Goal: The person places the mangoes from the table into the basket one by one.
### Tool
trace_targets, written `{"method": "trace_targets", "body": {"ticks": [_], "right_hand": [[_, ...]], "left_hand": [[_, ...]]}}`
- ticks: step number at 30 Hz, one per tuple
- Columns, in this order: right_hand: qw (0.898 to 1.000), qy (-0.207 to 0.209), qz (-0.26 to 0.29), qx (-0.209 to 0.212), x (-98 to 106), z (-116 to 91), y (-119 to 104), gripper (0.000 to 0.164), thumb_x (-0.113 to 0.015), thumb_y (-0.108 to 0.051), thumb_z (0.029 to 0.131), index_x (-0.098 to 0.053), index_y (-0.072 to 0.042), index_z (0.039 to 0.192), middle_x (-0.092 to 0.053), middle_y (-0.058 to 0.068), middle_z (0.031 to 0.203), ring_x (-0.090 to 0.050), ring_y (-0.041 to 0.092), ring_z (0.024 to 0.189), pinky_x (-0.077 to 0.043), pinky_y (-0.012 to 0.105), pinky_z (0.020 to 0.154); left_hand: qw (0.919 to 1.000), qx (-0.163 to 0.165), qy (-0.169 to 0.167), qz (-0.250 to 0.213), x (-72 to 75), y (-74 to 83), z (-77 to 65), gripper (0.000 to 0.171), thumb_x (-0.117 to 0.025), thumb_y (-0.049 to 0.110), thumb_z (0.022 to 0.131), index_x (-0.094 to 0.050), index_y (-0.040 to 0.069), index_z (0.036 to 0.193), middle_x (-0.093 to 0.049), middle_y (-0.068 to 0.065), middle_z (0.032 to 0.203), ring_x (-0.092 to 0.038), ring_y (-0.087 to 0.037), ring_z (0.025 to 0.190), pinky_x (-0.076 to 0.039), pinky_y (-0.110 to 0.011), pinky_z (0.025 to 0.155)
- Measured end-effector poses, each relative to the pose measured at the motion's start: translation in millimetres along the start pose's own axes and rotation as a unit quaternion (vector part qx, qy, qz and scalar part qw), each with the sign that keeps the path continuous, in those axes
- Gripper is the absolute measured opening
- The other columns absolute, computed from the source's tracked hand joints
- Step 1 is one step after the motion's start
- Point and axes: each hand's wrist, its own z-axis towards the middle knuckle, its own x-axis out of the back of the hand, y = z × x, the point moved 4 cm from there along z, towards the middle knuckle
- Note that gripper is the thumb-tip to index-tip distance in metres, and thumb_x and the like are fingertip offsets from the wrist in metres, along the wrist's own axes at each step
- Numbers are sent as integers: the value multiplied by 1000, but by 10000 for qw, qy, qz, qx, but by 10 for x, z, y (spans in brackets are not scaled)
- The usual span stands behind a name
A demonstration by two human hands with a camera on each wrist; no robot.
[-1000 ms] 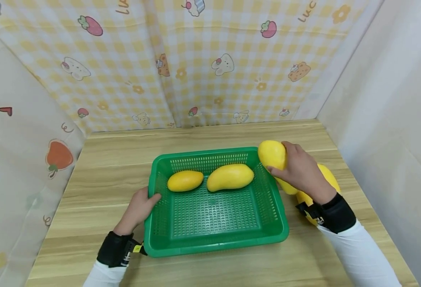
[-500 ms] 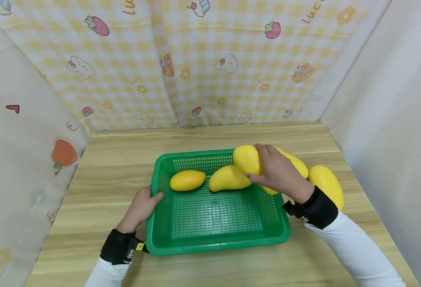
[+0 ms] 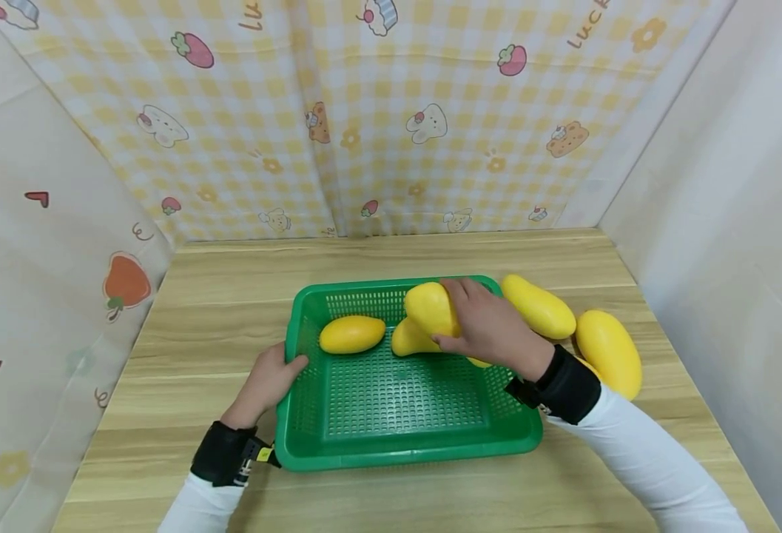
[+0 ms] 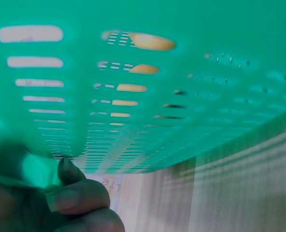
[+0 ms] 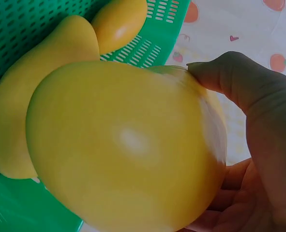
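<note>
My right hand (image 3: 490,322) grips a yellow mango (image 3: 433,307) above the back right part of the green plastic basket (image 3: 407,450). In the right wrist view the held mango (image 5: 128,145) fills the middle, with thumb and fingers around its side. Inside the basket lie a smaller orange-yellow mango (image 3: 352,334) and a longer mango (image 3: 409,339), the latter partly hidden behind the held one. My left hand (image 3: 267,381) holds the basket's left rim, thumb on the inner side. Its curled fingers (image 4: 80,198) show under the slotted wall in the left wrist view.
Right of the basket, one mango (image 3: 538,307) and another mango (image 3: 609,354) lie on the wooden table (image 3: 231,281); a bit more yellow shows beside my right wrist. A checked cloth (image 3: 377,170) hangs behind, and white curtains (image 3: 723,244) stand at both sides.
My right hand has carried the mango leftward from the basket's right rim to over the longer mango inside. The mangoes on the right are now more exposed. My left hand keeps its hold.
</note>
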Motion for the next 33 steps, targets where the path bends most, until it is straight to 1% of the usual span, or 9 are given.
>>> {"method": "trace_targets", "body": {"ticks": [5,12,16,21,27,33], "right_hand": [[9997,-40,-38,242,-69,37,-65,82,-75,-43,79,-41,6,136,-54,22,120,-58,30,97,-52,37,72],[9988,-44,-11,497,-129,127,-189,80,-76,-40,78,-43,6,135,-54,21,118,-57,30,95,-53,38,72],[9973,-158,-114,704,-198,178,-276,82,-75,-43,79,-42,6,136,-53,21,118,-57,29,98,-52,38,77],[9949,-225,-239,952,-293,211,-375,82,-76,-43,77,-44,6,133,-54,21,117,-56,30,102,-52,38,82],[9933,-325,-170,1098,-407,214,-489,80,-76,-41,77,-44,7,133,-54,21,117,-55,31,104,-52,37,82],[9899,-379,-282,1340,-486,242,-617,79,-74,-44,78,-45,6,132,-54,19,116,-55,30,104,-53,36,80]], "left_hand": [[10000,25,23,67,8,5,-4,26,-47,13,97,-54,-8,110,-62,-13,83,-63,-20,62,-56,-32,53],[9999,85,-61,-21,-22,-7,26,26,-45,14,97,-53,-7,110,-62,-14,82,-65,-21,60,-57,-33,52],[9999,152,-20,-35,-21,-16,21,26,-45,14,97,-54,-7,110,-62,-13,81,-65,-21,60,-57,-33,53],[9999,133,-1,-35,-6,-22,3,28,-45,14,97,-53,-9,112,-62,-14,84,-64,-21,62,-57,-34,54],[9998,157,35,-65,6,-22,-3,29,-45,14,97,-53,-9,114,-63,-15,85,-65,-21,63,-57,-33,55],[9998,157,19,-145,4,-8,12,29,-46,13,97,-53,-9,114,-63,-15,85,-65,-22,62,-57,-34,53]]}}
